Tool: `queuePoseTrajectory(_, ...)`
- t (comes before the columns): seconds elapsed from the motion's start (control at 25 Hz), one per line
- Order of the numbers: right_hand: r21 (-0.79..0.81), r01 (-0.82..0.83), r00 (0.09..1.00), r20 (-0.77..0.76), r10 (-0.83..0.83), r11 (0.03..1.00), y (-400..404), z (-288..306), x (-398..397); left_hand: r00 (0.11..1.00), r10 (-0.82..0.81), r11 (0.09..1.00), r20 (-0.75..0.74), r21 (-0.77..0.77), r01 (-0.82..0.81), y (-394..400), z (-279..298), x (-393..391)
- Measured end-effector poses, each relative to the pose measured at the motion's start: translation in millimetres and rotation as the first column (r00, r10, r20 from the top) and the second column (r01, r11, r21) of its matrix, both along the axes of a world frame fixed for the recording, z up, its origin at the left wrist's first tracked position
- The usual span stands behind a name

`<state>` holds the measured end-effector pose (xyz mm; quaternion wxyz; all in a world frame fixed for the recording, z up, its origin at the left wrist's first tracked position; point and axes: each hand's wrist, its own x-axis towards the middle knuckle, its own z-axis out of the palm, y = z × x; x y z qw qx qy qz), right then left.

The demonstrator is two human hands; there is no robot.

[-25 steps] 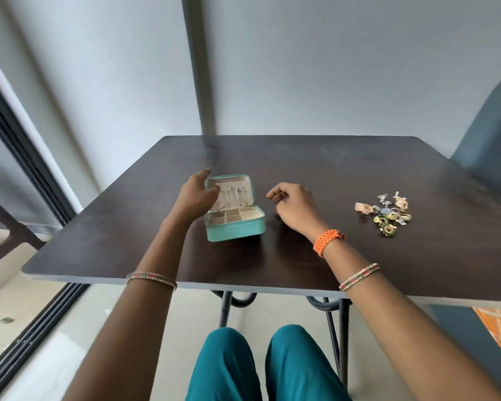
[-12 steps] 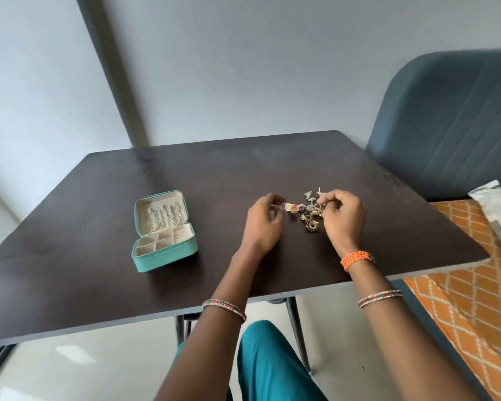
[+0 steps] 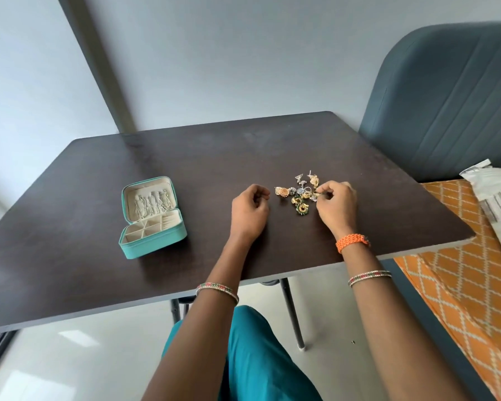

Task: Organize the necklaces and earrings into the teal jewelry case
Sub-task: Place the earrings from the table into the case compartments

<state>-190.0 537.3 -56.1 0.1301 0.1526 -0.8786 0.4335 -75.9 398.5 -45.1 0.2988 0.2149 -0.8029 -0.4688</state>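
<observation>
The teal jewelry case [image 3: 145, 247] lies open on the left part of the dark table [image 3: 70, 227]. Several necklaces [image 3: 152, 202] hang inside its raised lid, and its cream compartments look bare. A pile of earrings [image 3: 298, 193] in gold, silver and green lies right of centre. My right hand [image 3: 336, 206] is at the pile's right edge, its fingertips pinching a small earring there. My left hand [image 3: 249, 212] rests on the table just left of the pile, fingers loosely curled, holding nothing that I can see.
A blue-grey padded chair back [image 3: 446, 105] stands at the table's right side. An orange patterned cloth [image 3: 460, 285] and a white plastic bag [image 3: 495, 195] lie to the right. Grey wall stands behind the table. My teal-clad legs [image 3: 252, 357] are under the near edge.
Both hands left the case and went to the earring pile. Since half a second ago the left hand has drawn back a little from the pile, while the right stays at it.
</observation>
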Motion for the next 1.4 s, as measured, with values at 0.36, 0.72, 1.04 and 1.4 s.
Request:
queuePoseTrajectory(0.36, -0.188, -0.06, 0.998, 0.0, 0.061, 0.98, 2, 6, 3, 0.998, 0.025, 0.999, -0.065, 0.045, -0.022, 4, 9, 20)
queuePoseTrajectory(0.72, -0.444, -0.491, 0.784, 0.15, 0.602, 0.75, -93, 48, 115, 0.796, 0.384, 0.919, -0.468, 0.114, -0.376, -34, 64, 126)
queuePoseTrajectory(1.04, -0.298, -0.679, 0.576, 0.352, 0.738, 0.672, -159, 65, 140, 0.797, 0.472, 0.861, 0.377, -0.004, -0.508, -119, 36, 155)
queuePoseTrajectory(1.4, -0.076, -0.746, 0.483, 0.622, 0.616, 0.662, -164, 64, 127, 0.838, 0.471, 0.882, 0.274, -0.156, -0.445, -92, 2, 163)
